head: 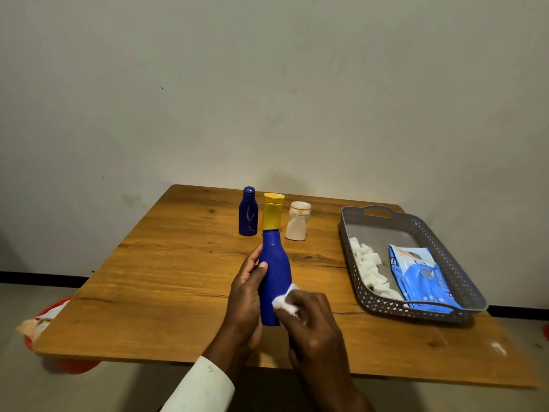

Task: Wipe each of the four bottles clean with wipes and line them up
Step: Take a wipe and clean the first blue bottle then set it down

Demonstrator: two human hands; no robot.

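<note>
Low in the middle of the frame, the left hand wraps around the back and left side of a blue bottle, thumb laid across its front and fingers curled behind it, holding it upright above the tabletop. The right hand pinches a crumpled white wipe between its fingertips and presses it against the lower right side of that bottle. The bottle's shoulder and neck rise above both hands. Directly behind it, toward the far edge of the tabletop, stands a yellow bottle with a scalloped cap; the blue bottle's top overlaps its base in the picture, so whether they touch cannot be told. Just left of the yellow one stands a navy bottle, and just right of it a squat white bottle with a pale lid; these three form a short row in the upper middle of the tabletop, close together but apart. At the right of the frame a grey perforated tray with handle cut-outs sits on the tabletop, holding a heap of used white wipes along its left side and a blue wipe pack lying flat on its right. A white sleeve covers the left forearm at the bottom edge. At the lower left, partly hidden under the tabletop's corner, a red bin holds some crumpled wrappers.
</note>
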